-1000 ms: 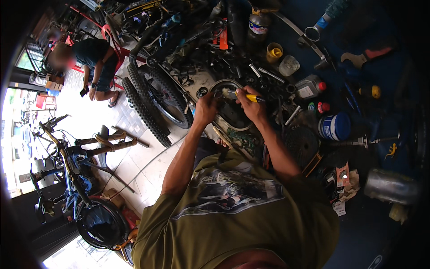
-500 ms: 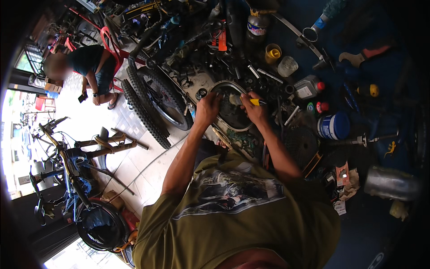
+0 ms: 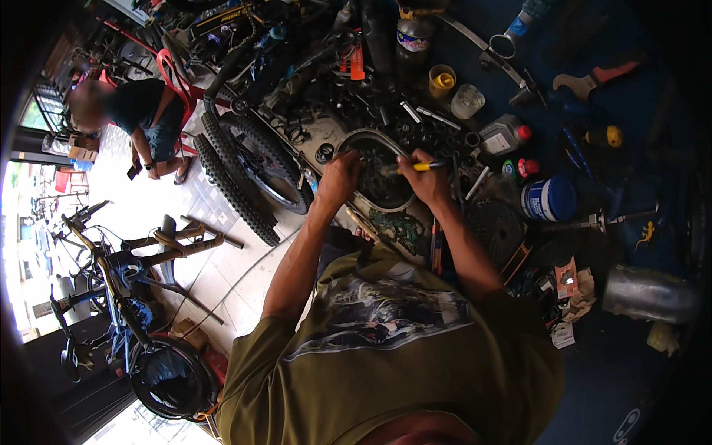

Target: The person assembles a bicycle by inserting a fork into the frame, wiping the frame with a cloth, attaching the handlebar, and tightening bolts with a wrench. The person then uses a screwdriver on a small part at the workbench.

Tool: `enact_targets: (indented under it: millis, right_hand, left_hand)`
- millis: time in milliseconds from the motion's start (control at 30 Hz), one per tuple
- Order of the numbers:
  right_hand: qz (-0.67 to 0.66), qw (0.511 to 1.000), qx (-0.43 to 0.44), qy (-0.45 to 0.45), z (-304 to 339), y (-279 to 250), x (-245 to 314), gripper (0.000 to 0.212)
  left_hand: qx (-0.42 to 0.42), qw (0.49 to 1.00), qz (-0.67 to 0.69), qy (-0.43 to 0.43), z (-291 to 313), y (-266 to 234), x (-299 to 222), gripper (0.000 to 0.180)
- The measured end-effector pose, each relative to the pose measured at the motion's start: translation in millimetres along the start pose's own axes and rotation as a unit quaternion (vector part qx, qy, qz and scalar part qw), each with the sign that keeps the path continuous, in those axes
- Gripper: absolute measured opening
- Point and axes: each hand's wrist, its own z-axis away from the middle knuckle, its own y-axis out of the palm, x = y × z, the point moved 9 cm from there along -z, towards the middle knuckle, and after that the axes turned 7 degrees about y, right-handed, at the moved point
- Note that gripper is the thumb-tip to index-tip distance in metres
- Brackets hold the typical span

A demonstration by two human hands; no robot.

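Note:
An oval metal basin (image 3: 406,205) with dark contents lies in front of me, between my two hands. My right hand (image 3: 430,182) is closed around a yellow-handled brush (image 3: 421,167) at the basin's right rim; the brush head points left over the dark inside. At the left rim is my left hand (image 3: 340,178), its fingers curled together. Whatever it pinches is too small or too hidden to make out. A black ring-shaped part (image 3: 325,153) rests just left of the basin.
Two knobby bicycle tyres (image 3: 230,174) stand to the left. Metal parts and sockets (image 3: 410,112) crowd beyond the basin. Rightward are a grey bottle (image 3: 503,135) and a blue-lidded tub (image 3: 549,199). A person (image 3: 152,111) sits far left; a bicycle frame (image 3: 119,271) stands nearer.
The brush has tipped slightly, its head lower and deeper over the basin. Both hands stay at the rim with only small shifts. The whole view has moved a little.

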Motion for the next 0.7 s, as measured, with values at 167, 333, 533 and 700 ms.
enact_targets:
  millis: [167, 333, 533, 700]
  right_hand:
    - [-0.083, 0.991, -0.049, -0.09, 5.3, 21.6, 47.1, 0.036]
    - [-0.119, 0.99, -0.072, 0.031, -17.6, 13.9, -10.7, 0.035]
    - [-0.15, 0.984, -0.093, 0.041, -14.8, 15.1, -0.9, 0.038]
    - [-0.089, 0.994, -0.056, 0.02, -12.3, 26.4, 5.4, 0.04]
  left_hand:
    - [0.03, 0.999, -0.01, -0.029, -0.9, -1.4, -6.1, 0.019]
    - [0.017, 0.998, 0.043, -0.042, 1.2, -15.0, -9.3, 0.017]
    - [0.041, 0.999, -0.006, -0.036, 0.8, -9.5, -6.5, 0.019]
    - [0.047, 0.998, -0.014, -0.028, 3.4, -9.2, -9.3, 0.018]
